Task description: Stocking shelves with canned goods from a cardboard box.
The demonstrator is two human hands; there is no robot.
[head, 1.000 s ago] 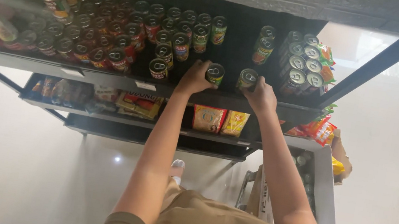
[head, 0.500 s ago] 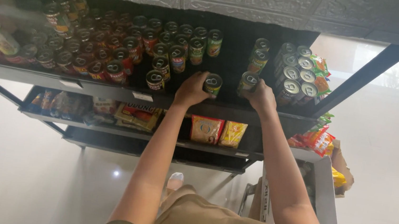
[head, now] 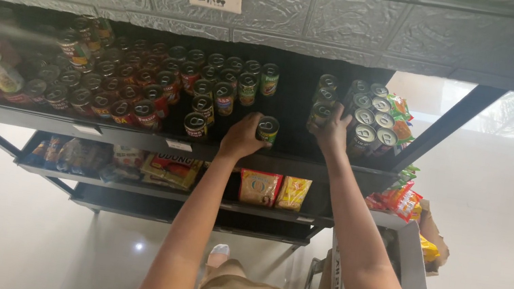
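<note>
The green-labelled can (head: 268, 128) stands upright near the front edge of the dark shelf (head: 134, 137), in the gap between two groups of cans, with the left hand (head: 243, 137) clamped around its side. The right hand (head: 332, 133) is closed on a second can (head: 319, 114) at the front of a short column just beside the silver-topped cans (head: 370, 124). Rows of red-labelled cans (head: 142, 88) fill the shelf to the left, and yellow snack packets (head: 274, 190) lie on the lower shelf (head: 193, 198).

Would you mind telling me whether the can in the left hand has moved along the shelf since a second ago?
Cannot tell: the left hand holds the can near the shelf edge above the yellow packets as before; the camera has shifted.
</note>
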